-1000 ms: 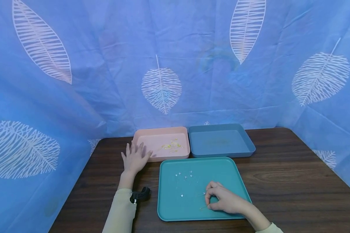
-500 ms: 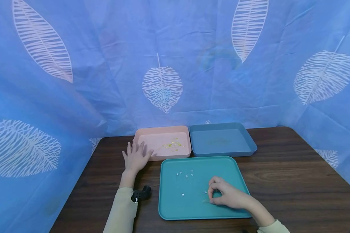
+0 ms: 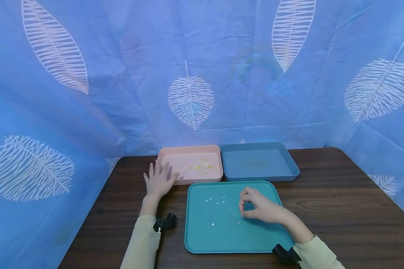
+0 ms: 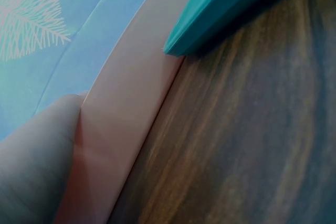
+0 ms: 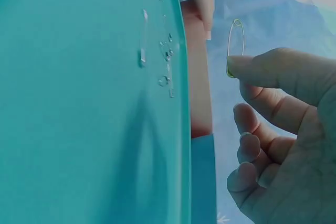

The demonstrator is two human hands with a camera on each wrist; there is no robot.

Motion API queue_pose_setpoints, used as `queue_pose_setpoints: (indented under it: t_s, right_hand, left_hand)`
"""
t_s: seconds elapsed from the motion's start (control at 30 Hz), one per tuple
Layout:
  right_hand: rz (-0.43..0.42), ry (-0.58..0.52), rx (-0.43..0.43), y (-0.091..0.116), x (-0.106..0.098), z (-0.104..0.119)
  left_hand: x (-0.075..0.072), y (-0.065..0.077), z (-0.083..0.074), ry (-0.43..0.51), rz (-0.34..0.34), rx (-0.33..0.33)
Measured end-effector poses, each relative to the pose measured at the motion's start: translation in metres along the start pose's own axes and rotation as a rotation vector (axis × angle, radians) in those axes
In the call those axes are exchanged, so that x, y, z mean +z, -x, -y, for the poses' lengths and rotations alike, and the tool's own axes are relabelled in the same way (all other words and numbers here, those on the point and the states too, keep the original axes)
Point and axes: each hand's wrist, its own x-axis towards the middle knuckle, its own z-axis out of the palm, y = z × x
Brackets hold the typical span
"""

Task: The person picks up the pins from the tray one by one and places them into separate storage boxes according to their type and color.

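Between thumb and index finger, my right hand (image 3: 260,207) pinches a gold safety pin (image 5: 235,45), held up above the teal tray (image 3: 229,241). In the right wrist view the pin's coil end points up and its clasp end sits in the fingertips. Several silver safety pins (image 5: 143,40) lie scattered on the teal tray. My left hand (image 3: 159,182), fingers spread, rests at the near left corner of the pink tray (image 3: 175,150); its thumb (image 4: 39,150) touches the tray's wall in the left wrist view. Several gold safety pins (image 3: 202,166) lie inside the pink tray.
A blue tray (image 3: 259,175) stands right of the pink one, behind the teal tray. All three are on a dark wooden table (image 3: 340,201). A blue curtain (image 3: 242,104) with white leaf prints hangs behind and at the sides.
My right hand has risen from the teal tray's surface and moved away from me, carrying the gold safety pin. The left hand stays at the pink tray; the head view has shifted slightly.
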Motion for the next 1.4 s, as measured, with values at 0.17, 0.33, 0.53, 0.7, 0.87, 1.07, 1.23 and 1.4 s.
queue_pose_setpoints:
  t_s: [0.17, 0.33, 0.53, 0.7, 0.87, 1.07, 1.23, 1.4]
  right_hand:
    - [-0.01, 0.049, -0.013, -0.013, -0.005, -0.002]
    - [-0.025, 0.104, -0.036, -0.029, -0.011, -0.001]
    - [-0.022, 0.15, -0.072, -0.049, -0.011, -0.003]
    - [-0.004, 0.168, -0.071, -0.067, -0.013, -0.001]
    - [-0.011, 0.168, -0.093, -0.081, -0.018, -0.002]
    - [-0.06, 0.171, -0.107, -0.098, -0.021, -0.005]
    - [-0.102, 0.22, -0.13, -0.112, -0.022, -0.009]
    - [-0.114, 0.252, -0.149, -0.124, -0.024, -0.012]
  left_hand:
    - [-0.001, 0.0, -0.003, -0.002, 0.011, -0.004]
    - [-0.001, -0.001, -0.003, -0.004, 0.021, -0.011]
    - [-0.002, 0.001, -0.001, -0.003, 0.026, -0.017]
    - [-0.002, 0.001, 0.0, -0.006, 0.017, -0.01]
    - [-0.003, 0.001, -0.002, 0.01, 0.029, -0.012]
    - [-0.004, 0.001, -0.003, 0.01, 0.029, -0.015]
    - [-0.002, 0.0, -0.002, -0.006, 0.017, -0.013]
    - [0.0, -0.001, -0.001, -0.008, 0.005, -0.006]
